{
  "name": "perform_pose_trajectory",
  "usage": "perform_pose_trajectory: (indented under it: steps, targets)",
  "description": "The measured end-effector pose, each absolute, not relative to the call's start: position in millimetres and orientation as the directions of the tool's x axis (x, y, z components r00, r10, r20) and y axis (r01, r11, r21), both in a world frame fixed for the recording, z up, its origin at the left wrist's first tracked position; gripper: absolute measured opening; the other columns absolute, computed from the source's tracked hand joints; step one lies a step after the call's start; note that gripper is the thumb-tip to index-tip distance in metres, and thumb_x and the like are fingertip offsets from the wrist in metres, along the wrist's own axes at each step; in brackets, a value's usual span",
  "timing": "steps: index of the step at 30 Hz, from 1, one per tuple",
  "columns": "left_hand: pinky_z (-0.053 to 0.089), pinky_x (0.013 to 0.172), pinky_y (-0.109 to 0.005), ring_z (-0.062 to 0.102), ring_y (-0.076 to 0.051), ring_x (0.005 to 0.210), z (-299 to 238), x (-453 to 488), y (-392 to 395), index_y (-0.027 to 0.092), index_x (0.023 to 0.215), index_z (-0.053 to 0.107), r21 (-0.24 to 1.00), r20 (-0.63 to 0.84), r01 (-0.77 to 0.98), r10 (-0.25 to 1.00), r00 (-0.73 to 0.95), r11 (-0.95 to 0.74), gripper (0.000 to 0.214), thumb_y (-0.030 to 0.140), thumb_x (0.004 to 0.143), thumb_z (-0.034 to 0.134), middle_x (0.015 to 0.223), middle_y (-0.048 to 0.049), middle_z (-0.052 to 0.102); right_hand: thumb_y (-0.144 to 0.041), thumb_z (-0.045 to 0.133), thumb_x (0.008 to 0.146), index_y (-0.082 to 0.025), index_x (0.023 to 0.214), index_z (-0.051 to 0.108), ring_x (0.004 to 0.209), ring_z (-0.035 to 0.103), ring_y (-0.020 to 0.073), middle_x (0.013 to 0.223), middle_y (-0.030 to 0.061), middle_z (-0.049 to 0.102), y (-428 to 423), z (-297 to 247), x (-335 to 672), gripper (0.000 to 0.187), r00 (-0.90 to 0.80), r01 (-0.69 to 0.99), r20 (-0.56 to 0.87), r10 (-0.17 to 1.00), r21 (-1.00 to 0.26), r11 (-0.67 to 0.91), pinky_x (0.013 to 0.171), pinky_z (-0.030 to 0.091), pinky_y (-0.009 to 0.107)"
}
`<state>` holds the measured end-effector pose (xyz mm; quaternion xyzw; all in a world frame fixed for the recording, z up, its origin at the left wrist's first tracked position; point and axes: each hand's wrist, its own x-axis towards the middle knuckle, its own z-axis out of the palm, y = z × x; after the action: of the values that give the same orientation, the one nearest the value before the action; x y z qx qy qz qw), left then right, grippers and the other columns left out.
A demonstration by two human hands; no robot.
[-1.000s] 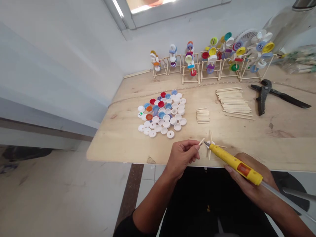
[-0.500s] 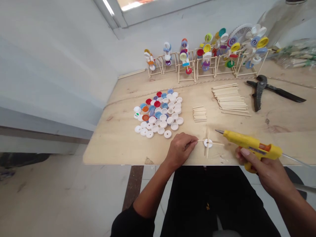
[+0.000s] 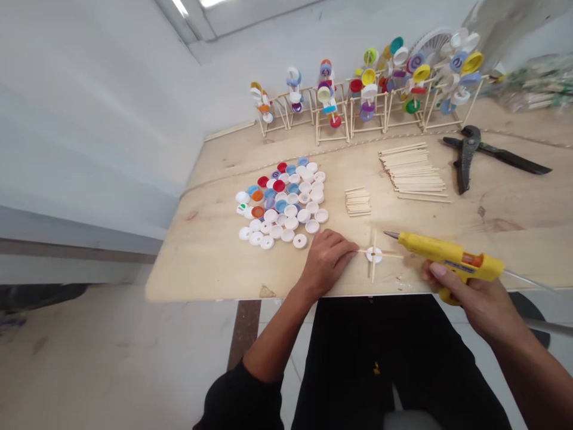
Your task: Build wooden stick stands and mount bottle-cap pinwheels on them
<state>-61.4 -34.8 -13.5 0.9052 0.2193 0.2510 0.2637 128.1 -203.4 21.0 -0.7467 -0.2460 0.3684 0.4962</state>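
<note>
Near the table's front edge lies a white bottle cap (image 3: 378,257) with thin wooden sticks (image 3: 373,272) set across it in a cross. My left hand (image 3: 329,261) pinches the end of the cross's left stick. A yellow glue gun (image 3: 441,252) is in my right hand (image 3: 474,298), its metal nozzle pointing left, just to the right of the cross. Behind the cross sits a small pile of short sticks (image 3: 357,202). A wide group of bottle caps (image 3: 290,222), mostly white with some red, blue and orange, spreads to the left of it.
Longer sticks (image 3: 416,173) and black pliers (image 3: 468,158) lie behind the glue gun. Along the wall stand several stick frames (image 3: 331,128) carrying wheels of coloured caps. A twisted cord (image 3: 228,174) runs across the wooden table (image 3: 201,257). Bagged sticks (image 3: 544,86) lie back right.
The whole view has shifted slightly. The glue gun's nozzle is a little nearer the stick cross, while my left hand keeps its pinch on the stick.
</note>
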Motion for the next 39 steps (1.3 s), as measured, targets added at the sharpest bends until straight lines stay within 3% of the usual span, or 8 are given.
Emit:
perform_pose_trajectory:
  steps: [39]
  targets:
    - [0.039, 0.073, -0.033, 0.051, -0.017, 0.078, -13.4, -59.9, -36.7, 0.018, 0.085, 0.069, 0.44, 0.394, 0.269, 0.454, 0.799, -0.856, 0.023, 0.022, 0.092, 0.048, 0.076, -0.0051, 0.063, -0.052, 0.073, 0.065, -0.018, 0.076, 0.068, 0.074, 0.062, 0.0204, 0.077, 0.005, 0.068, -202.2, 22.0, 127.7, 0.035, 0.624, 0.002, -0.328, 0.71, -0.907, -0.421, 0.066, 0.051, 0.029]
